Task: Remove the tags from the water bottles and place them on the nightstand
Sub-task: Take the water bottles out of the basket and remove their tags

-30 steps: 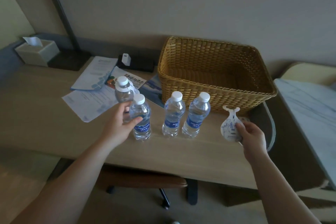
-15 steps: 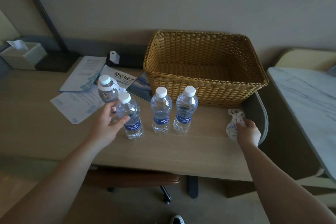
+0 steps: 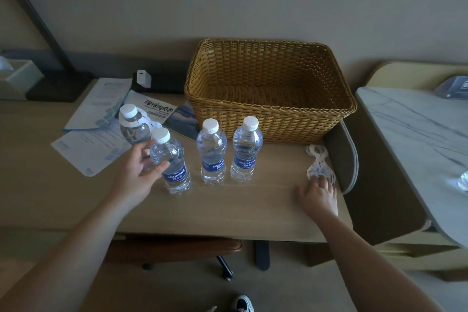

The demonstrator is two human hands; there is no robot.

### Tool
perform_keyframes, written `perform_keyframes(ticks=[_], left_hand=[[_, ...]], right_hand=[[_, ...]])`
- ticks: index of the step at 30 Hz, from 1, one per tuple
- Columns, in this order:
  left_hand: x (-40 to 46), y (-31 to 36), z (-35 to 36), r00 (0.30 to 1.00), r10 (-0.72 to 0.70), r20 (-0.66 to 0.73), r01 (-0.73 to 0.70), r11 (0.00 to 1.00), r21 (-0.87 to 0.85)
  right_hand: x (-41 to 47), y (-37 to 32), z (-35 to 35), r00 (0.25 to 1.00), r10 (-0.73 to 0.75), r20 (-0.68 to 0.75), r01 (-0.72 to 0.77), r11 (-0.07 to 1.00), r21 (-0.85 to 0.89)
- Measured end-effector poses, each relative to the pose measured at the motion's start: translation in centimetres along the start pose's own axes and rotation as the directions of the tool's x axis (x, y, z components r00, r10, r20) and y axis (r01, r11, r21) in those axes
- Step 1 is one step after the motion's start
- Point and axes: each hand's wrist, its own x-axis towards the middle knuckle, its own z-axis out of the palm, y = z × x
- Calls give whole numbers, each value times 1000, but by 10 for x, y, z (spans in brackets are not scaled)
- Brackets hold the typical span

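Four clear water bottles stand on the wooden desk (image 3: 228,205). The rear left bottle (image 3: 131,126) has a white tag (image 3: 145,121) around its neck. The front left bottle (image 3: 172,159), the middle bottle (image 3: 212,154) and the right bottle (image 3: 247,152) show none. My left hand (image 3: 138,175) lies between the two left bottles, thumb across the front one, fingers against the tagged one; which one it grips is unclear. Loose white tags (image 3: 316,162) lie at the desk's right end. My right hand (image 3: 319,195) rests flat there, fingertips on the nearest tag.
A wicker basket (image 3: 268,119) stands behind the bottles. Leaflets (image 3: 98,121) lie at the left, with a lamp base (image 3: 55,88) and tissue box (image 3: 17,78) behind. A marble-topped surface (image 3: 417,139) stands to the right. A chair (image 3: 177,248) sits under the desk.
My right hand lowered the tag it held upright onto the desk's right end and flattened out over it. My left hand stayed at the two left bottles.
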Motion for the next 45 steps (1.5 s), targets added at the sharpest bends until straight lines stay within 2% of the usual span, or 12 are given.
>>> perform_keyframes(ticks=[6,11,16,21,24,27,29,32,36,39,43,45], left_hand=[[-1,0,2,1000,1,-12,-2,1000,-24],[2,-7,-2,1000,20,3,-20,1000,5],[1,-12,-4,998,67,-21,-67,998,1],[0,-19,-2,989,126,-75,-122,991,55],[-4,-19,-5,983,152,-104,-142,985,102],[-8,-21,-15,982,148,-121,-142,988,54],[-10,-23,-25,985,125,-118,-122,992,40],[-12,-26,-40,988,109,-110,-104,993,53],[-12,-24,-57,993,105,-53,-101,992,74],[-2,-16,-71,992,47,-120,-42,998,41],[31,-7,-86,988,-48,-143,38,997,-74],[46,-2,-88,994,-91,-57,83,988,-128]], right_hand=[[13,5,-10,994,5,109,-5,1000,0],[0,-4,-11,998,-53,36,51,997,56],[-39,-38,-15,973,-193,-125,214,959,184],[-83,-94,-36,836,-433,-337,526,808,266],[-103,-132,-55,768,-527,-364,635,701,325],[-118,-173,-71,685,-641,-345,727,576,373],[-121,-202,-75,640,-697,-324,757,498,423],[-110,-254,-77,671,-685,-282,699,458,550],[-72,-322,-74,756,-651,-70,555,580,596],[-44,-351,-65,779,-615,122,440,675,593],[-23,-363,-58,723,-601,342,266,699,664],[-19,-361,-56,668,-633,391,322,720,615]])
